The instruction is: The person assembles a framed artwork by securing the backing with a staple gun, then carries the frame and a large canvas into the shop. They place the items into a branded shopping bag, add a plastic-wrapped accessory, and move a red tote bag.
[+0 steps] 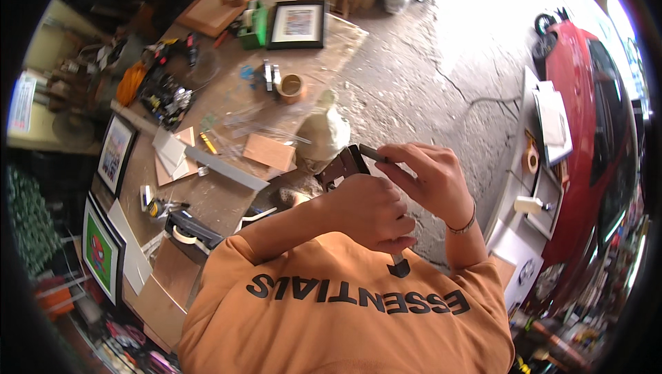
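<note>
My 1 head view, fisheye, looking steeply down past the orange shirt (358, 339), left hand (369, 212) and right hand (433, 177) close, workbench (222, 201) leftward

Strong daylight at the upper right makes the floor (476, 46) white, while the left is dim and the rim is dark and distorted.

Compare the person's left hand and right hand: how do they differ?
Pose: the left hand is curled into a fist, while the right hand is less tightly curled. Hold: a black-ended tool juts from the left hand; the right hand holds a dark strip. Wrist: the right hand's has a band; the left hand's shows none. Both are bare.
</note>
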The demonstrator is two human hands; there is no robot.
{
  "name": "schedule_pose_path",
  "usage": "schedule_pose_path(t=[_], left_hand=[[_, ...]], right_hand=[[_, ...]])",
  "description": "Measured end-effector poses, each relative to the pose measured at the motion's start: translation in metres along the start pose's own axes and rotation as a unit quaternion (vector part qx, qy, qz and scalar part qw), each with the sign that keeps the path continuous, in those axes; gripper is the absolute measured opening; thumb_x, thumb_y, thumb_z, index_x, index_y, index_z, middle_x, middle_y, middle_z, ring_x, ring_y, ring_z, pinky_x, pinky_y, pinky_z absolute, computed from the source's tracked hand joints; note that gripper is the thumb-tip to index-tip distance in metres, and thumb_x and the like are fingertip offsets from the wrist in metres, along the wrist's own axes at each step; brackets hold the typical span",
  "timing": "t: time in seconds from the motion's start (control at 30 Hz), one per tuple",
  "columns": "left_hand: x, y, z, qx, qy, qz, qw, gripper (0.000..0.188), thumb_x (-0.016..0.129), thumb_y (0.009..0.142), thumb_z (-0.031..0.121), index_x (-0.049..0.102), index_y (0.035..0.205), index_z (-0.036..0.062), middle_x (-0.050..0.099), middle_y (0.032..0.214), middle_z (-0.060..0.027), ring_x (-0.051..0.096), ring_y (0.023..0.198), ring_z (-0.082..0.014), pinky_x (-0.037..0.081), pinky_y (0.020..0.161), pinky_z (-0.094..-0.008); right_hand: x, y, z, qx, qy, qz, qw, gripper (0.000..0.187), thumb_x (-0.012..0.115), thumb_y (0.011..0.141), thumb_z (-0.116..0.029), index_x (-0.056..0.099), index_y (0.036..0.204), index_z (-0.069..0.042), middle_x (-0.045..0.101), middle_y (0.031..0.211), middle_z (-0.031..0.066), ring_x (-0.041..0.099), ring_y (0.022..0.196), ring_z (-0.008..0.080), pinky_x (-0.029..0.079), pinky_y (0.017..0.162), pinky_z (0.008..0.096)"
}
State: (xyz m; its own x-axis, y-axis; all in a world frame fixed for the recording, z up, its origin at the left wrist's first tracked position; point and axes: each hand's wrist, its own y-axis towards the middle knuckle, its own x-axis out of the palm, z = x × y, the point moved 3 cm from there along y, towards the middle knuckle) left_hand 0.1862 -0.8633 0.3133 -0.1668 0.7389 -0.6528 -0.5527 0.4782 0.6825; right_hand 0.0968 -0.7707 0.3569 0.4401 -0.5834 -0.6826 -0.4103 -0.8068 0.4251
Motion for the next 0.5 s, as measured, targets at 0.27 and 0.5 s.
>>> schedule_pose_path(t=[0.27,0.5], left_hand=[[0.130,0.094,0.027,0.114,-0.082,-0.035,0.990,0.040,0.067,0.088,0.032,0.049,0.058,0.0126,0.047,0.048,-0.0027,0.049,0.041,-0.0207,0.041,0.042,-0.0343],[0.198,0.143,0.027,0.165,-0.173,-0.097,0.966,0.041,0.067,0.089,0.033,0.050,0.059,0.0124,0.046,0.050,-0.0011,0.048,0.045,-0.0197,0.039,0.046,-0.0325]], right_hand=[[-0.102,-0.135,0.047,0.130,-0.001,0.022,0.991,0.018,0.078,0.081,-0.011,0.071,0.095,-0.004,0.070,0.079,0.0109,0.067,0.067,0.0288,0.054,0.060,0.0353],[-0.152,-0.197,0.080,0.176,-0.008,0.102,0.979,0.016,0.075,0.082,-0.012,0.063,0.091,-0.007,0.062,0.070,0.0111,0.063,0.065,0.0319,0.050,0.059,0.0412]])
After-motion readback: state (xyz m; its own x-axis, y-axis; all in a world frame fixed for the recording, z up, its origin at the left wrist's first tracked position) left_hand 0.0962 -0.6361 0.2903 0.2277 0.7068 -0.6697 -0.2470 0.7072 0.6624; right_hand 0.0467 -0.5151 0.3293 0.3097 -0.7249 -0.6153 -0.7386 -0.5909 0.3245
